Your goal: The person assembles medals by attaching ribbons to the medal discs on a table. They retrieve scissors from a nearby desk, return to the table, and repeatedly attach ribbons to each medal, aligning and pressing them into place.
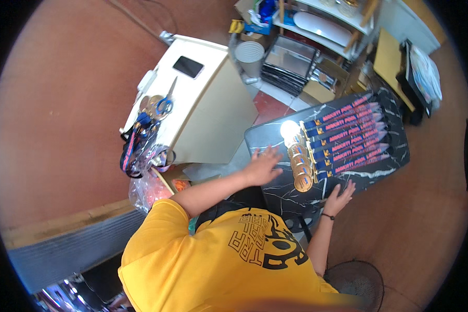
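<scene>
In the centre of the frame, the left hand (262,167) has its fingers spread beside the gold medals (299,165), which lie overlapping in a row on the black table (395,160), right of centre. The right hand (339,199), below their printed ribbons (351,135), has its fingers slightly apart; I cannot tell whether it touches the table

the medals (303,182) look like glossy metal, their ribbons (352,138) smooth cloth; the tabletop (397,148) is polished, the bag (146,191) crinkled shiny plastic, the shirt (192,260) matt cloth.
</scene>
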The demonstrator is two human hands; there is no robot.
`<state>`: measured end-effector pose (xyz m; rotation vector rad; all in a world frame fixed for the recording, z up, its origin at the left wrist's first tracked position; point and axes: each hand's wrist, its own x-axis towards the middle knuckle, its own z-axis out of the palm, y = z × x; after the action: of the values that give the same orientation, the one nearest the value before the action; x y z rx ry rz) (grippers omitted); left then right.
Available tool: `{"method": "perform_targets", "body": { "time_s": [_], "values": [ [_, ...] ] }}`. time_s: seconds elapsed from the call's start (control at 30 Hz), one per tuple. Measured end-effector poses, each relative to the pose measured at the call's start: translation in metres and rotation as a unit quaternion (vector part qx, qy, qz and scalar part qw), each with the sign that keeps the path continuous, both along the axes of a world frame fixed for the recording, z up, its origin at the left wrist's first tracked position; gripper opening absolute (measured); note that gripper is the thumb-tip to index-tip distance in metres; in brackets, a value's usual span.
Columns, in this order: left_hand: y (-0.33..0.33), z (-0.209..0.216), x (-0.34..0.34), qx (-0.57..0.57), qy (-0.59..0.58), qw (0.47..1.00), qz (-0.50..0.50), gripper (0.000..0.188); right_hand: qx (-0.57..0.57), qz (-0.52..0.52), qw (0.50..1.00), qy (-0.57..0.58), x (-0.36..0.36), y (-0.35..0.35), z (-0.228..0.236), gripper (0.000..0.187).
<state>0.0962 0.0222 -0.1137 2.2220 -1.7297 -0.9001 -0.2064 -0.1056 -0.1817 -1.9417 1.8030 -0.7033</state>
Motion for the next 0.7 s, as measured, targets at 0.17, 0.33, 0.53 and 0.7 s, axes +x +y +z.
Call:
{"method": "perform_targets", "body": {
  "time_s": [0.17, 0.33, 0.53, 0.7],
  "values": [
    [0.039, 0.034, 0.12, -0.061, -0.131, 0.955, 0.261, 0.053, 0.035, 0.111, 0.993, -0.011, 0.029, 0.035, 0.007, 0.052],
    [0.129, 0.068, 0.222, -0.038, -0.251, 0.853, 0.457, 0.058, 0.027, 0.154, 0.988, -0.021, 0.038, 0.04, 0.023, 0.052],
    [0.225, 0.082, 0.271, -0.019, -0.387, 0.744, 0.544, 0.053, 0.004, 0.178, 0.984, -0.026, 0.04, 0.024, 0.031, 0.045],
    [0.259, 0.08, 0.3, -0.127, -0.362, 0.744, 0.547, 0.022, -0.014, 0.203, 0.979, -0.027, 0.05, 0.017, 0.038, 0.04]
  ]
}}
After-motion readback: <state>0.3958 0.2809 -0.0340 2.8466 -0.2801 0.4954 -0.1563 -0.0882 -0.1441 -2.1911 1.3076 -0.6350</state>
